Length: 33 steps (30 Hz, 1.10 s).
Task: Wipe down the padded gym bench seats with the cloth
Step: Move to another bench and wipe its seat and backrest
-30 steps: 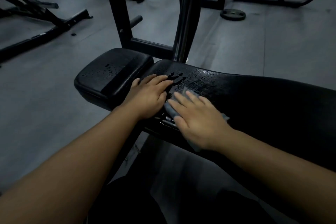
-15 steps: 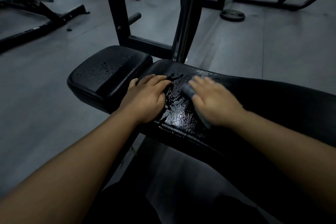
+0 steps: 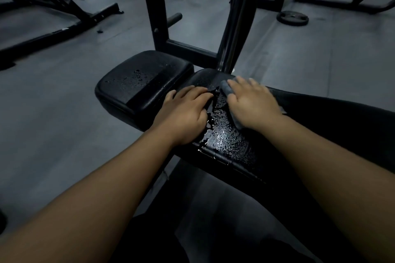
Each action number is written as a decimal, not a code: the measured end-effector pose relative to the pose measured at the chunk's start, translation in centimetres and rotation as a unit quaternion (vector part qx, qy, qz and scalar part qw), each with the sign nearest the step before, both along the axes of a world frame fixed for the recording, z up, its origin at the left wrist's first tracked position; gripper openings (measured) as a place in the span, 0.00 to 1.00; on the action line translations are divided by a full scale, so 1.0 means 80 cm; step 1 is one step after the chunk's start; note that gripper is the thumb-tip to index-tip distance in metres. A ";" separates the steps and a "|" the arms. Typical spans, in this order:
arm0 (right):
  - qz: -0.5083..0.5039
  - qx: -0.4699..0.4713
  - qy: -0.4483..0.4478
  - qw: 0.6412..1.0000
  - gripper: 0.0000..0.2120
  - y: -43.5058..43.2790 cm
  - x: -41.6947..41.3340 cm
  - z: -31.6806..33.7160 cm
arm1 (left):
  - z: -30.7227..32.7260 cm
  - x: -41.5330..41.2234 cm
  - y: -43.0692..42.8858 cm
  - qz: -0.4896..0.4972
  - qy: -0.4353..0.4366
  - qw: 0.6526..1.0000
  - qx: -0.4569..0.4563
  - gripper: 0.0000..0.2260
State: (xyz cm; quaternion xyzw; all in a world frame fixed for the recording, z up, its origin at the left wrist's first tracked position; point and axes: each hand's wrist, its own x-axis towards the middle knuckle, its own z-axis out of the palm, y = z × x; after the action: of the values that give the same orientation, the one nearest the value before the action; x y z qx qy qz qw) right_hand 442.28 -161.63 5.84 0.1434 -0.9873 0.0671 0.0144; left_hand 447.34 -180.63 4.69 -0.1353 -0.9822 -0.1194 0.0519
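The grey gym floor [image 3: 53, 113] filled most of the view, with dark machine frames [image 3: 64, 17] standing on it at the far left and along the top. The long back pad [image 3: 331, 126] of a black bench ran from the right edge toward the middle, and its near end carried a glossy wet patch [image 3: 226, 141] of beaded liquid. Just beside that end, across a narrow gap, lay the smaller seat pad [image 3: 136, 83], also black, with rounded corners. Behind both pads rose the bench's black steel uprights [image 3: 237, 28], joined low down by a crossbar [image 3: 188, 49]. A round weight plate [image 3: 292, 18] lay flat on the floor well beyond the bench, to the right of the uprights. The person's left hand [image 3: 186, 113] rested palm down where the two pads met, fingers straight and close together, holding nothing. The right hand [image 3: 252, 102] lay palm down on the far part of the long pad's end, fingers extended and slightly spread, pressing the grey cloth [image 3: 226, 88] flat against the padding; the cloth showed bunched ahead of the fingertips and again under the heel of the palm. A few small droplets [image 3: 137, 74] dotted the top of the seat pad.
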 end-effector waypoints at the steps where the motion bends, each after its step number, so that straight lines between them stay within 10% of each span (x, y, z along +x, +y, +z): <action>1: 0.016 -0.002 -0.004 1.000 0.26 -0.013 0.004 0.000 | 0.001 0.002 0.001 0.001 0.000 1.000 -0.001 0.26; 17: 0.146 -0.027 -0.037 0.988 0.31 -0.001 0.082 0.005 | 0.015 -0.021 -0.037 -0.065 0.010 0.998 -0.004 0.26; 22: -0.007 -0.005 -0.025 1.000 0.28 -0.019 0.000 0.003 | 0.017 -0.020 -0.034 -0.062 -0.004 0.998 0.008 0.27; 28: 0.134 -0.040 -0.033 0.990 0.29 -0.028 0.086 0.002 | 0.020 -0.027 -0.039 -0.066 -0.013 0.998 0.015 0.25; 33: -0.009 -0.007 -0.031 0.999 0.27 -0.021 -0.006 0.004 | 0.020 -0.030 -0.043 -0.073 -0.004 0.997 0.015 0.22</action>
State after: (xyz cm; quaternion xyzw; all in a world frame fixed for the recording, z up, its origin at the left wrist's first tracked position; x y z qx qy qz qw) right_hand 441.76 -163.32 6.14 0.1326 -0.9880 0.0784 -0.0147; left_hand 444.93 -184.07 6.27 -0.2056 -0.9679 -0.1383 0.0414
